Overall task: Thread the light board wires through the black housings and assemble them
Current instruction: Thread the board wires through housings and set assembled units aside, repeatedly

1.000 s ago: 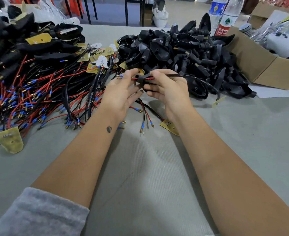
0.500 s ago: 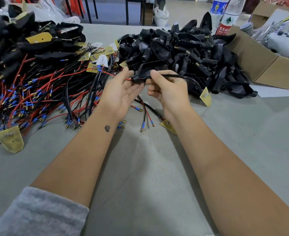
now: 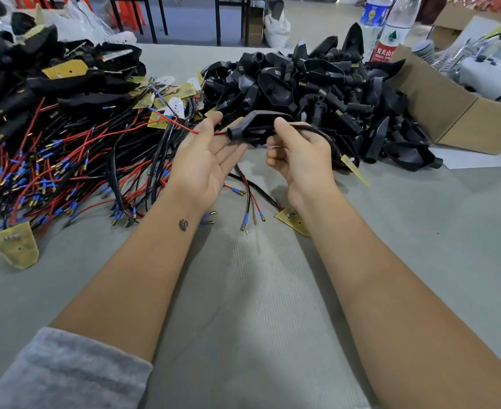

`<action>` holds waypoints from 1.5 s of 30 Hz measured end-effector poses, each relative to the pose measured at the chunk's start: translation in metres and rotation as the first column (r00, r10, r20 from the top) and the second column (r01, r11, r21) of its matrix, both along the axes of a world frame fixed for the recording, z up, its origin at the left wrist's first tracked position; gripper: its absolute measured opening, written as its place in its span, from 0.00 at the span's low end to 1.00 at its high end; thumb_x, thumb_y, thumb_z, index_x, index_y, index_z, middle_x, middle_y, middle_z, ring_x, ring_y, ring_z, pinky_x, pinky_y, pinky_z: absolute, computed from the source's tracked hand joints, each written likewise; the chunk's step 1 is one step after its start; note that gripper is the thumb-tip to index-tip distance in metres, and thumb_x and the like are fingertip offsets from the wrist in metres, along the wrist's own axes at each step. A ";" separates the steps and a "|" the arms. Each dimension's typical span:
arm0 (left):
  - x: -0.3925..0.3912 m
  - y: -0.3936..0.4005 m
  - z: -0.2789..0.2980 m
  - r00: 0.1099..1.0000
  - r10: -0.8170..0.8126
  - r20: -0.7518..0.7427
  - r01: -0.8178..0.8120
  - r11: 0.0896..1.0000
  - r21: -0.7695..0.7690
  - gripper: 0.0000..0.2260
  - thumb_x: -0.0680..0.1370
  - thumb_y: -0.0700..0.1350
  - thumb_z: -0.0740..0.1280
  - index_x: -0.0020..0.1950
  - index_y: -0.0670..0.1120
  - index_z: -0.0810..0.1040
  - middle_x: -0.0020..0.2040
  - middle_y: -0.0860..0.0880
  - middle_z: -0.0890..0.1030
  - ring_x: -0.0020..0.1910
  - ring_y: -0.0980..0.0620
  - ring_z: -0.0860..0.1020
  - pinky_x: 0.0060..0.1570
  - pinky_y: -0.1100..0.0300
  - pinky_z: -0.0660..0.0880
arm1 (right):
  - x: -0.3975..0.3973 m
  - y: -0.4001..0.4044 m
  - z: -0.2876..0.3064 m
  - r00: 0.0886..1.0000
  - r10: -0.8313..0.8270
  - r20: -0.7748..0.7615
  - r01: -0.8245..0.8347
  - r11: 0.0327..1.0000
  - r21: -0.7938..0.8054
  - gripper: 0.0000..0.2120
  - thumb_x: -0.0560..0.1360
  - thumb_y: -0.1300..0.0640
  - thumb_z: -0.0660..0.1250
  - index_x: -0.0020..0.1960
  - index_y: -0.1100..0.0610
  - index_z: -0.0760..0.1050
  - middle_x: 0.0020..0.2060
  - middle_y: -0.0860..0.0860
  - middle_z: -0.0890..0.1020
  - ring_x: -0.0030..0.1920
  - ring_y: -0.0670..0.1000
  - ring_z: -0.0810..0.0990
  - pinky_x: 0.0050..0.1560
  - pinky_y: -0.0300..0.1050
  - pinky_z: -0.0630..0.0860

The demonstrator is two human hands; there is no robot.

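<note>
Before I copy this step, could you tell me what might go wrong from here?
The red wire leaving the black housing trails into the tangled wire pile, so pulling may snag it. The light board dangles off the right hand, so it might catch on the housing pile.

A grey fleece sleeve (image 3: 66, 370) is pushed up the left forearm; a small dark tattoo (image 3: 183, 225) marks that wrist.
</note>
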State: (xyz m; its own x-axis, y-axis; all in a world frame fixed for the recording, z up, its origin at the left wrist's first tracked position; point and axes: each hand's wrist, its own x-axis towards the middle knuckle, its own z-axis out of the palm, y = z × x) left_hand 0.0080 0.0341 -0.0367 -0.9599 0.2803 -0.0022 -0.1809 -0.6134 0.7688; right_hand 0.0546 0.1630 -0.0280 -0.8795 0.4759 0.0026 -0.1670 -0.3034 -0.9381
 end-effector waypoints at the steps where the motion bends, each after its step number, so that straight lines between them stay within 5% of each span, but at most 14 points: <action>1: 0.000 0.001 0.000 1.000 -0.022 -0.010 0.022 1.000 0.000 0.14 0.85 0.46 0.55 0.66 0.42 0.73 0.55 0.42 0.84 0.54 0.49 0.83 0.52 0.59 0.80 | -0.001 -0.001 -0.001 1.000 -0.011 0.029 0.010 0.999 0.053 0.08 0.77 0.58 0.69 0.41 0.60 0.77 0.32 0.53 0.79 0.28 0.48 0.75 0.31 0.41 0.75; 7: 0.005 0.007 -0.001 0.994 -0.076 -0.082 0.067 0.992 -0.103 0.10 0.84 0.40 0.57 0.56 0.42 0.78 0.48 0.48 0.86 0.50 0.54 0.84 0.47 0.65 0.79 | -0.003 -0.007 -0.006 0.990 -0.040 0.135 0.007 0.972 0.236 0.09 0.75 0.55 0.72 0.37 0.56 0.78 0.29 0.48 0.78 0.27 0.46 0.75 0.33 0.40 0.74; 10: 0.001 0.003 -0.002 0.998 0.005 -0.061 -0.013 0.992 -0.124 0.11 0.85 0.42 0.57 0.55 0.42 0.79 0.46 0.47 0.86 0.50 0.52 0.84 0.47 0.65 0.79 | -0.002 -0.006 -0.004 0.997 -0.009 0.079 -0.001 0.993 0.121 0.04 0.74 0.59 0.72 0.44 0.57 0.77 0.29 0.50 0.78 0.28 0.47 0.75 0.32 0.40 0.75; 13: -0.002 0.000 -0.004 0.997 0.062 -0.048 -0.068 0.989 -0.129 0.12 0.85 0.44 0.56 0.54 0.42 0.79 0.45 0.47 0.86 0.49 0.52 0.84 0.47 0.64 0.79 | -0.002 -0.003 -0.003 0.999 0.045 0.016 -0.045 0.999 -0.015 0.10 0.74 0.65 0.72 0.51 0.59 0.73 0.32 0.52 0.79 0.29 0.48 0.76 0.32 0.40 0.76; 18: -0.003 0.000 -0.004 0.990 0.144 0.000 -0.143 0.981 -0.131 0.13 0.85 0.45 0.57 0.52 0.42 0.79 0.44 0.46 0.86 0.47 0.52 0.85 0.46 0.64 0.79 | 0.000 0.001 -0.004 0.977 0.199 0.075 -0.209 0.965 0.160 0.07 0.73 0.70 0.70 0.44 0.59 0.77 0.33 0.52 0.77 0.32 0.47 0.75 0.36 0.38 0.76; 22: -0.003 -0.001 -0.002 0.975 0.221 0.036 -0.215 0.967 -0.134 0.13 0.84 0.46 0.58 0.51 0.41 0.79 0.45 0.45 0.85 0.46 0.50 0.85 0.45 0.62 0.80 | -0.002 0.009 -0.007 0.978 0.118 0.172 -0.187 0.860 0.475 0.09 0.71 0.65 0.73 0.48 0.55 0.78 0.34 0.51 0.76 0.36 0.48 0.74 0.41 0.40 0.74; 27: -0.001 -0.006 0.001 0.944 0.328 0.035 -0.321 0.937 -0.137 0.13 0.84 0.45 0.57 0.50 0.39 0.78 0.49 0.42 0.84 0.47 0.49 0.84 0.45 0.63 0.80 | -0.001 0.019 -0.005 0.993 0.117 0.019 -0.118 0.970 0.214 0.14 0.70 0.62 0.75 0.52 0.56 0.74 0.34 0.48 0.80 0.36 0.49 0.79 0.40 0.43 0.76; 30: -0.001 -0.007 0.001 0.934 0.354 0.047 -0.343 0.926 -0.155 0.13 0.85 0.45 0.57 0.51 0.40 0.77 0.49 0.42 0.83 0.50 0.48 0.84 0.45 0.63 0.80 | 0.000 0.024 -0.002 0.994 0.096 -0.042 -0.092 0.991 0.101 0.06 0.73 0.60 0.71 0.49 0.56 0.77 0.34 0.48 0.82 0.35 0.49 0.81 0.39 0.41 0.77; 35: -0.003 -0.006 0.001 0.966 0.258 0.023 -0.252 0.956 -0.153 0.14 0.84 0.49 0.57 0.50 0.44 0.78 0.49 0.45 0.84 0.48 0.51 0.85 0.45 0.62 0.80 | 0.003 0.026 -0.003 0.999 -0.026 0.027 0.021 0.988 0.156 0.03 0.75 0.63 0.71 0.43 0.62 0.77 0.37 0.53 0.83 0.36 0.51 0.84 0.40 0.42 0.79; 40: 0.002 0.003 -0.005 0.992 0.089 -0.087 -0.111 0.951 -0.287 0.11 0.83 0.43 0.61 0.48 0.46 0.82 0.42 0.50 0.86 0.47 0.52 0.85 0.44 0.64 0.79 | 0.001 0.014 -0.004 0.997 -0.068 0.048 0.043 0.914 0.403 0.05 0.73 0.58 0.73 0.39 0.57 0.79 0.37 0.49 0.82 0.38 0.43 0.79 0.38 0.37 0.76; 45: -0.002 0.001 -0.008 0.988 0.140 -0.072 -0.153 0.961 -0.232 0.11 0.84 0.43 0.60 0.49 0.45 0.81 0.46 0.47 0.86 0.49 0.49 0.85 0.45 0.63 0.79 | 0.000 0.010 -0.004 0.995 -0.093 0.019 0.074 0.881 0.468 0.04 0.73 0.63 0.71 0.41 0.55 0.81 0.35 0.47 0.81 0.36 0.42 0.77 0.41 0.40 0.77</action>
State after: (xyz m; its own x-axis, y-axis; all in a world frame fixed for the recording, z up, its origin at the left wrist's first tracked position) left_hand 0.0063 0.0352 -0.0443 -0.9909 0.1345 0.0018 -0.0567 -0.4297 0.9012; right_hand 0.0542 0.1727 -0.0318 -0.8405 0.5000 0.2086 -0.1321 0.1843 -0.9739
